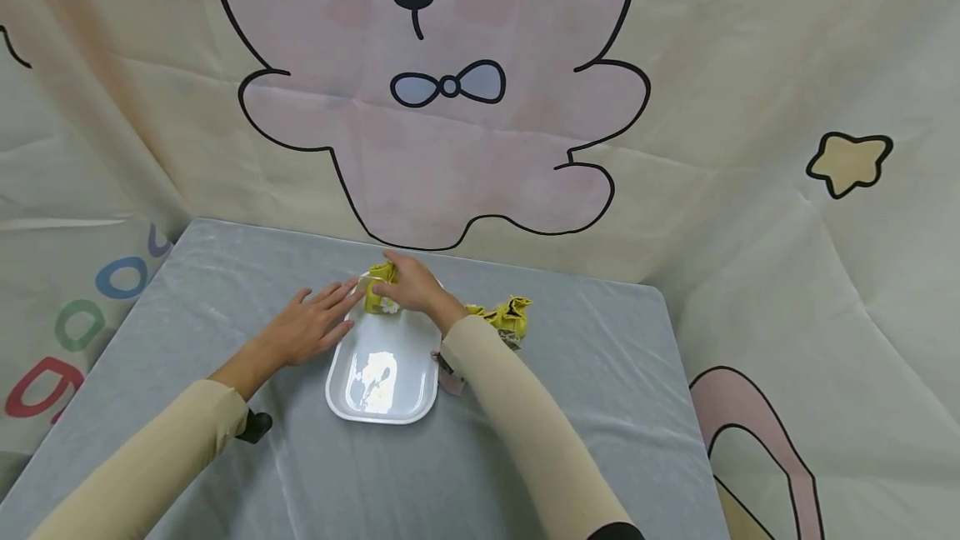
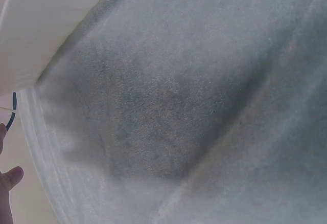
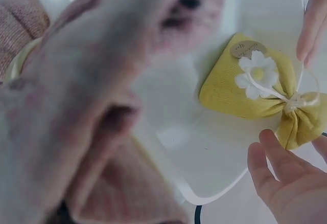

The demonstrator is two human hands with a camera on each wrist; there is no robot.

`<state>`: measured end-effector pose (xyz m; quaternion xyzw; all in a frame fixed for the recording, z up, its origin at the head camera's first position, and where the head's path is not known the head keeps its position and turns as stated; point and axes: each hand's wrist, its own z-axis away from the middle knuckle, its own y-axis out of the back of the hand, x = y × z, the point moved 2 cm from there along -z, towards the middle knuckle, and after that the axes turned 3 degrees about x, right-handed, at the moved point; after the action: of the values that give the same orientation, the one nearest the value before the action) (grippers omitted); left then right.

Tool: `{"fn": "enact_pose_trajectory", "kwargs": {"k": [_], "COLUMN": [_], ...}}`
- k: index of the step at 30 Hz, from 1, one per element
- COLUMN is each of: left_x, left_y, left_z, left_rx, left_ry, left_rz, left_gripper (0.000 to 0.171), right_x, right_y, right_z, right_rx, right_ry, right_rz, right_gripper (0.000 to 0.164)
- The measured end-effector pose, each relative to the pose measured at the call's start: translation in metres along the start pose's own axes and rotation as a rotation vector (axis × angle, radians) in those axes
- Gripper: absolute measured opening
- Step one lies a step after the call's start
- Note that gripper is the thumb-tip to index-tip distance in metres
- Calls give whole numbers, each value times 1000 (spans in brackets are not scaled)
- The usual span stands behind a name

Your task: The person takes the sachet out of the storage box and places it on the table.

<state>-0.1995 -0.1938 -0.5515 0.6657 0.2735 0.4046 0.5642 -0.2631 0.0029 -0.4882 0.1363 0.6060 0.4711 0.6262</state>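
A yellow drawstring pouch (image 1: pixel 375 302) sits at the far end of a glossy white tray (image 1: pixel 342 394). My right hand (image 1: pixel 416 283) holds it near its top, thumb on the near side and fingers beyond. In the right wrist view, the pouch (image 3: pixel 219 93) carries a white flower, an oval tag and a pale cord round its gathered neck, with fingertips (image 3: pixel 268 139) close by. My left hand (image 1: pixel 315 325) lies along the tray's left rim, fingers straight and spread, tips near the pouch.
Beside the tray on the right are a crumpled yellow bundle (image 1: pixel 513 315) and a pinkish fabric piece (image 1: pixel 452 383), partly behind my right sleeve. A blurred pink thing (image 3: pixel 102 81) fills the right wrist view's left side. Grey cloth (image 1: pixel 585 407) covers the table; a printed curtain (image 1: pixel 720 190) hangs behind.
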Motion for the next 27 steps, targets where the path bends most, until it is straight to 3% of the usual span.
{"fn": "enact_pose_trajectory", "kwargs": {"k": [5, 15, 27], "left_x": [1, 1, 0], "left_y": [-1, -1, -2], "left_z": [0, 0, 1], "left_rx": [1, 17, 29], "left_ry": [1, -5, 1], "left_rz": [5, 2, -3], "left_gripper": [61, 60, 60], "right_x": [2, 6, 12], "right_y": [-3, -3, -4], "right_z": [-1, -1, -1], "right_rx": [6, 30, 85], "right_ry": [1, 24, 54], "right_rz": [-1, 35, -40], "right_gripper": [62, 28, 9]}}
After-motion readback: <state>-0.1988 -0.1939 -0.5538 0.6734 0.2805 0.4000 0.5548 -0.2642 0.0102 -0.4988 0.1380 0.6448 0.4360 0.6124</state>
